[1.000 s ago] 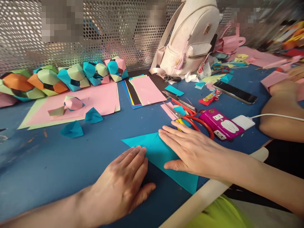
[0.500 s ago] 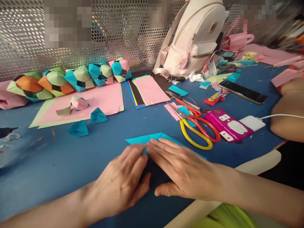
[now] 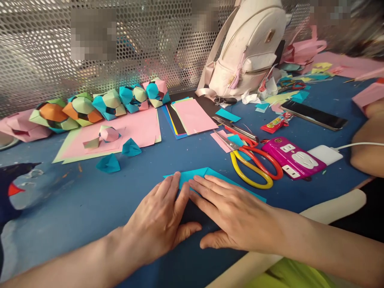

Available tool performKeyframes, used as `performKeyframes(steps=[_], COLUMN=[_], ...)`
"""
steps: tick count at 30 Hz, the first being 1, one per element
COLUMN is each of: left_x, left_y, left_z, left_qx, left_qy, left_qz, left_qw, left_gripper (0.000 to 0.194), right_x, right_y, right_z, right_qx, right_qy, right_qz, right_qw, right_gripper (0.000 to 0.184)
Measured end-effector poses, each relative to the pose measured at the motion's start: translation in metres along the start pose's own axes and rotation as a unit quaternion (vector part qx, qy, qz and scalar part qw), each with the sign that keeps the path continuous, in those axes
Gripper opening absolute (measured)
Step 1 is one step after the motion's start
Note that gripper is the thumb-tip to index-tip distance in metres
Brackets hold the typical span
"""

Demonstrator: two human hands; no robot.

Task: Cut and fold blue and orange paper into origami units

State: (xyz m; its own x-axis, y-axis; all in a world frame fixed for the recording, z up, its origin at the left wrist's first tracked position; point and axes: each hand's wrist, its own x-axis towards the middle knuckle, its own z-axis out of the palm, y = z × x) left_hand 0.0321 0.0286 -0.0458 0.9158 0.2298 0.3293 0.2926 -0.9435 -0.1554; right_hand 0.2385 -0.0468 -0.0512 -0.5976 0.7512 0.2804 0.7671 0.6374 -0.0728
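Saw the left hand (image 3: 159,218) and the right hand (image 3: 237,216) palm down and close together, fingers stretched out, thumbs held away, flat over a folded blue paper (image 3: 189,176) rather than gripping it, at the near middle of the worktop (image 3: 75,212). Could make out only the paper's far edge and a sliver between the fingertips; could not tell the near edge, hidden under the hands. Found a dark shape (image 3: 10,182) with a red patch cut off at the left edge, too partial to name, and another person's arm (image 3: 369,150) cropped at the right. Saw a white cable (image 3: 360,144) running out of frame from a purple adapter (image 3: 292,160). Noted the worktop as blue and scuffed, with scissors (image 3: 238,149) right of the paper, paper balls (image 3: 109,103) lined up before a perforated metal panel (image 3: 162,56), and a pale backpack (image 3: 249,52) standing there. Made out little but blur through the panel's holes.
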Motion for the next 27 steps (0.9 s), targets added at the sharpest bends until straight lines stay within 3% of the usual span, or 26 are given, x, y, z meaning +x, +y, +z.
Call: performKeyframes(steps=[10,15,20,27], left_x=[-0.001,0.007,0.005,0.004], left_y=[-0.011,-0.002,0.003,0.003], left_z=[-0.013,-0.013,-0.004,-0.002], left_qx=[0.141,0.036,-0.015,-0.011], left_qy=[-0.019,0.018,0.025,0.033], left_qz=[-0.030,0.007,0.047,0.054], left_qw=[0.989,0.999,0.998,0.998], left_gripper=[0.060,0.038,0.042,0.055], right_x=[0.000,0.001,-0.004,-0.018], right_y=[0.000,0.000,0.003,0.014], right_z=[-0.003,-0.001,-0.004,-0.032], right_qx=[-0.029,-0.023,0.019,0.068], right_qy=[0.022,0.014,-0.029,-0.073], right_qz=[-0.011,-0.002,0.010,0.050], right_qw=[0.999,1.000,0.999,0.994], right_gripper=[0.073,0.075,0.073,0.058])
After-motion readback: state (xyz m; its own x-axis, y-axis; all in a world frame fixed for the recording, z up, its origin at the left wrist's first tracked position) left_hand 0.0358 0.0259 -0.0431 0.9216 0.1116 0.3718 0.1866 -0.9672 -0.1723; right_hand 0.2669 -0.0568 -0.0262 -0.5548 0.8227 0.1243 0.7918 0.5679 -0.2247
